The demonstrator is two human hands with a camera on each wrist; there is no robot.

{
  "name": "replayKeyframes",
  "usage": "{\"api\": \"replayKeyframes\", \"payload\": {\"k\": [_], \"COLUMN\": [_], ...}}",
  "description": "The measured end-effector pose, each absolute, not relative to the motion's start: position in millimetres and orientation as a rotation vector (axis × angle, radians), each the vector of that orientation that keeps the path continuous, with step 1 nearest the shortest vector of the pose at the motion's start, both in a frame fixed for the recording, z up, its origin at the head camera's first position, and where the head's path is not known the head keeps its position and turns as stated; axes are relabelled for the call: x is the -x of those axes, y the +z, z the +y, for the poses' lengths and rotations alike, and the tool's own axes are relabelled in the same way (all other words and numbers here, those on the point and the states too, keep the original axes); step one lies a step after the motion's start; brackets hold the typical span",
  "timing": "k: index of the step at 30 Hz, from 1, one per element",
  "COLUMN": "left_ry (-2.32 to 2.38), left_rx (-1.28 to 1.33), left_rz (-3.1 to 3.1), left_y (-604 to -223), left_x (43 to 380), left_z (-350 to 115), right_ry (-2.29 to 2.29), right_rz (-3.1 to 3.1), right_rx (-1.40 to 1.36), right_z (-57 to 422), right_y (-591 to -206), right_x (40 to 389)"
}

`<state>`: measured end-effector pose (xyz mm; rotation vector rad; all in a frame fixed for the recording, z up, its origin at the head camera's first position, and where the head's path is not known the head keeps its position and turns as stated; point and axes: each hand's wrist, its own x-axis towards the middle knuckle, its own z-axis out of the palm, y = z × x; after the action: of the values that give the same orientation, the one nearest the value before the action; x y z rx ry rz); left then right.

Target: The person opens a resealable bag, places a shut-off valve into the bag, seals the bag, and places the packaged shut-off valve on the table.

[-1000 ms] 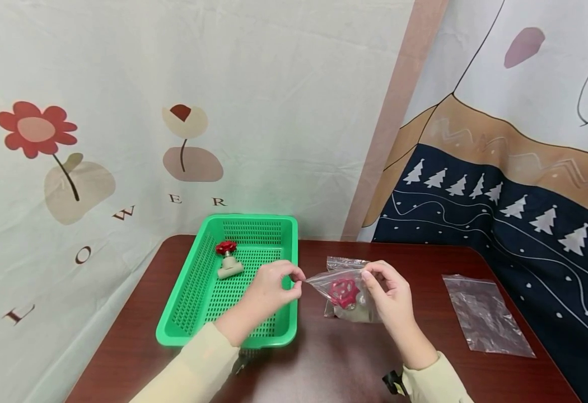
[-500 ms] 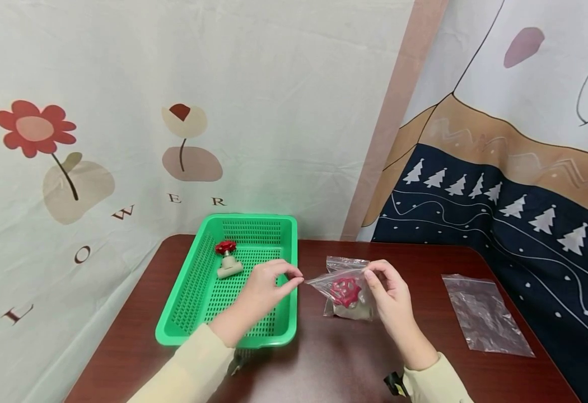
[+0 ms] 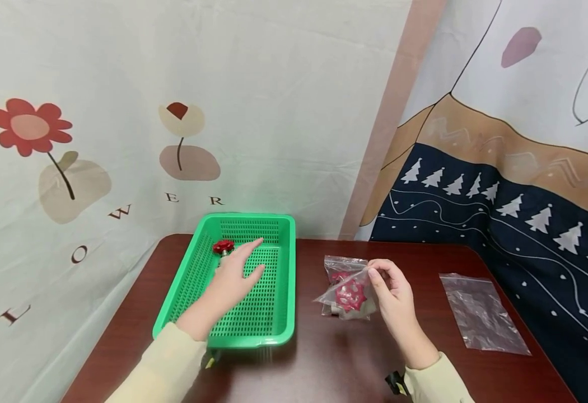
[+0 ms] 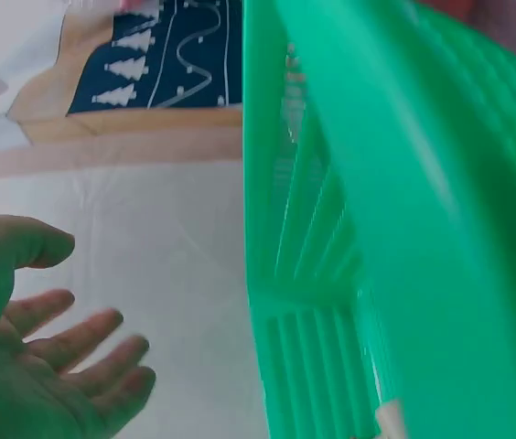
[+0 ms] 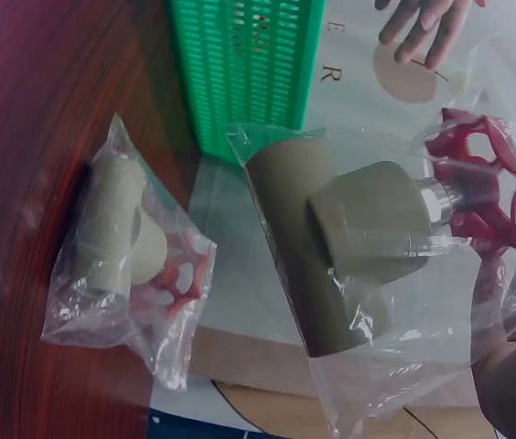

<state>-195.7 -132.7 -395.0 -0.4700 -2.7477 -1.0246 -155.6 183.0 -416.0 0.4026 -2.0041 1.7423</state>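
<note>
My right hand (image 3: 395, 296) pinches the top edge of a clear zip bag (image 3: 326, 295) holding a stop valve with a red handwheel (image 3: 350, 295). In the right wrist view this valve's beige tee-shaped body (image 5: 295, 247) hangs inside the plastic. A second bagged valve (image 5: 112, 229) lies on the table behind it. My left hand (image 3: 225, 285) is over the green basket (image 3: 290, 280), fingers spread and holding nothing. Inside the basket is an unbagged valve, its red handwheel (image 3: 223, 246) showing and its body mostly covered by my left hand in the head view.
A flat, empty zip bag (image 3: 485, 313) lies at the right side of the dark red-brown table (image 3: 334, 369). Printed cloth (image 3: 294, 112) hangs right behind the table's far edge.
My left hand has let go of the bag's corner and moved left over the basket, fingers opening. The freed corner has dropped; my right hand stays in place, still pinching the bag.
</note>
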Motion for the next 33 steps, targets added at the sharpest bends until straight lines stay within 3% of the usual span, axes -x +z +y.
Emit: {"api": "replayKeyframes", "payload": {"k": [10, 19, 26, 33], "left_ry": [-0.838, -2.007, -2.300, -2.229], "left_rx": [0.334, -0.088, -0.308, -0.399], "left_rz": [-2.850, -2.348, -2.295, -2.507], "left_y": [-404, -415, -430, -446], "left_x": [204, 218, 224, 222], "left_z": [-189, -251, -279, -285], "right_ry": [1.700, 1.719, 1.768, 1.769], "right_rz": [-2.032, -2.031, -1.988, -1.981], "right_rx": [-0.382, -0.277, -0.215, -0.187], "right_z": [197, 207, 209, 214], "right_y": [-422, -426, -422, -428], "right_x": [156, 157, 156, 160]}}
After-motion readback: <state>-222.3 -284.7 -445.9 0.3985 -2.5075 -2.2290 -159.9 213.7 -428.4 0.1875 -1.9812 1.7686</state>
